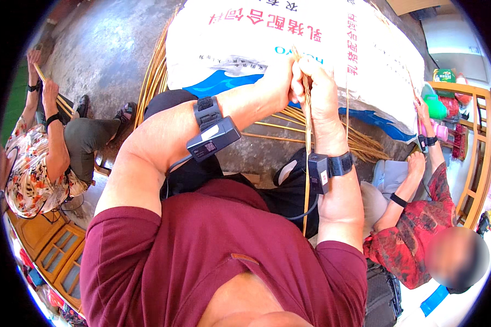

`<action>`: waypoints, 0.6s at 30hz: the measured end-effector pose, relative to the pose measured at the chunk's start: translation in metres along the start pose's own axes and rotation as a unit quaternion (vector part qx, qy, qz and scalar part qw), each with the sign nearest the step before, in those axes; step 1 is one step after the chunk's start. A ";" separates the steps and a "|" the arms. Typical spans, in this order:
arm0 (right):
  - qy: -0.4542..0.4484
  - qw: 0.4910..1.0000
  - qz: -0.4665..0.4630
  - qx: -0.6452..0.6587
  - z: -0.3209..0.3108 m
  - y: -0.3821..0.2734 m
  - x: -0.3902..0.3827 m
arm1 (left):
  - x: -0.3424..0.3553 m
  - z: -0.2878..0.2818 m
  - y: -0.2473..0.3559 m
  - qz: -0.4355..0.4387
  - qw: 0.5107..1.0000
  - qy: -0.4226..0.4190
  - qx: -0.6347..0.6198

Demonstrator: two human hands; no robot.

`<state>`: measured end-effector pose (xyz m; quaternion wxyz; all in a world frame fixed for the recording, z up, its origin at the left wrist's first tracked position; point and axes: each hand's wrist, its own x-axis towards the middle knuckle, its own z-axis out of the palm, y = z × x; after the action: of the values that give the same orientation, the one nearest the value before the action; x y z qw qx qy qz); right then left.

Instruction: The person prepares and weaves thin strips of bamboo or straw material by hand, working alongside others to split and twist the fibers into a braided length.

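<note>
My hands meet in front of me over a large white sack [223,43] with a blue wave pattern. Closed around a dry straw-coloured stalk [307,141] is my right hand [320,90]; the stalk hangs down along the forearm past the wrist. My left hand [280,82] presses against it, its fingers pinched at the stalk's frayed upper part. Exactly where those fingertips touch is partly hidden. A thin pale strand [347,103] runs down the sack to the right of my hands.
Loose long stalks [360,143] lie under the sack's near edge, and more [154,73] stick out along its left side. One person [49,163] sits at left holding stalks; another [414,229] sits at right, touching the sack. Wooden furniture [474,163] stands far right.
</note>
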<state>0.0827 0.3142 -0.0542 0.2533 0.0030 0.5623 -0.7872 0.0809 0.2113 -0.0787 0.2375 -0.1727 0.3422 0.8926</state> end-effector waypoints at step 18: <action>-0.004 1.000 -0.008 -0.014 -0.005 -0.003 0.001 | 0.009 0.004 -0.005 -0.032 0.999 0.015 -0.031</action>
<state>0.0791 0.3194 -0.0533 0.2498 -0.0081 0.5720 -0.7813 0.0757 0.2201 -0.0826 0.2551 -0.2042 0.3127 0.8919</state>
